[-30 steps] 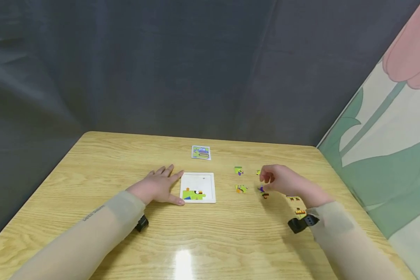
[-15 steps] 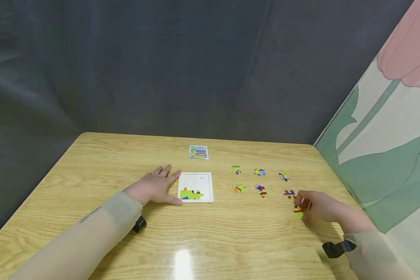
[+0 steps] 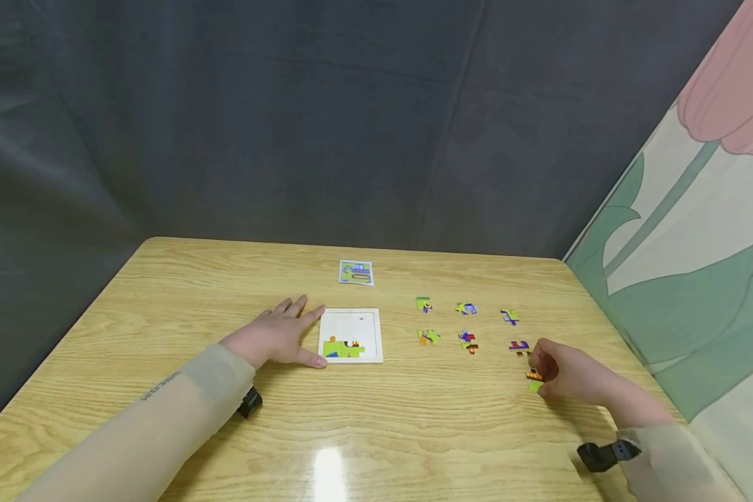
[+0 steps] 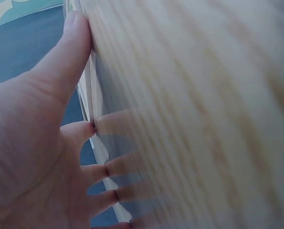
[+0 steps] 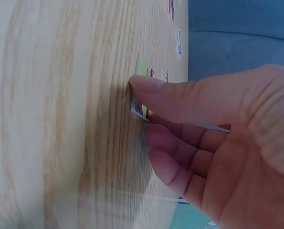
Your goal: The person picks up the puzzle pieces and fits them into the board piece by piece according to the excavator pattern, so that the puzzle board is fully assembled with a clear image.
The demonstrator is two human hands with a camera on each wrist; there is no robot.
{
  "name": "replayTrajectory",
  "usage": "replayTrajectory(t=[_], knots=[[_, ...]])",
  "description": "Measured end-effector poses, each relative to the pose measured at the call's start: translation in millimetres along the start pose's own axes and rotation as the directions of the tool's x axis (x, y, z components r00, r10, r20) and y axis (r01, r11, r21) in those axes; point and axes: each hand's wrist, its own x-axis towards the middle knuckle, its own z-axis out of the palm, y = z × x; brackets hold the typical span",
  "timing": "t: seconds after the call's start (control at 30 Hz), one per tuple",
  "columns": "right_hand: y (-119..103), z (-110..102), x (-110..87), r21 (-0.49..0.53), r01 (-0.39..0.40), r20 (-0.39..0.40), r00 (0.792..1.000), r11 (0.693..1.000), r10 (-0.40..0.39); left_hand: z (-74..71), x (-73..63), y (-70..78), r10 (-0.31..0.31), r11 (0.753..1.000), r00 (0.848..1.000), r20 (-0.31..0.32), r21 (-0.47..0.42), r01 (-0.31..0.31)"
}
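My left hand [image 3: 277,337] lies with fingers spread at the left side of a white puzzle tray [image 3: 351,323], thumb and forefinger touching its edge. Joined green puzzle pieces [image 3: 344,348] fill the tray's lower left. In the left wrist view the left hand's [image 4: 32,143] fingertips meet the tabletop. On the right of the table, my right hand [image 3: 574,374] pinches a green and orange puzzle piece [image 3: 535,385] between thumb and curled fingers. That piece [image 5: 142,67] appears close to the wood in the right wrist view, partly hidden by the thumb.
Several loose puzzle pieces lie right of the tray, among them a purple one [image 3: 519,346] just beyond the right hand and an orange-green one [image 3: 428,337] nearest the tray. A picture card [image 3: 355,272] lies behind the tray. A dark curtain [image 3: 288,139] hangs behind the table.
My right hand has moved right and nearer me, from the middle loose pieces to the green and orange piece, which its fingers now close on. The left hand stays at the tray.
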Motion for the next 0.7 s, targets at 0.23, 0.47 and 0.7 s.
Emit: replayTrajectory(t=[0.23, 0.47, 0.7], knots=[[-0.7, 1.5, 1.4, -0.033, -0.019, -0.011, 1.000, 0.999, 0.019, -1.1, -1.7, 0.6, 0.007, 1.000, 1.000, -0.011, -0.012, -0.007], [-6.0, 2.2, 5.4, 0.060, 0.001, -0.007, 1.000, 0.998, -0.001, -0.8, -2.3, 0.3, 0.004, 1.000, 1.000, -0.003, -0.013, -0.004], [-42.2, 2.1, 34.9, 0.361, 0.054, 0.056, 0.995, 0.931, -0.079, -1.6, -1.5, 0.1, 0.001, 1.000, 1.000, 0.005, -0.017, -0.001]])
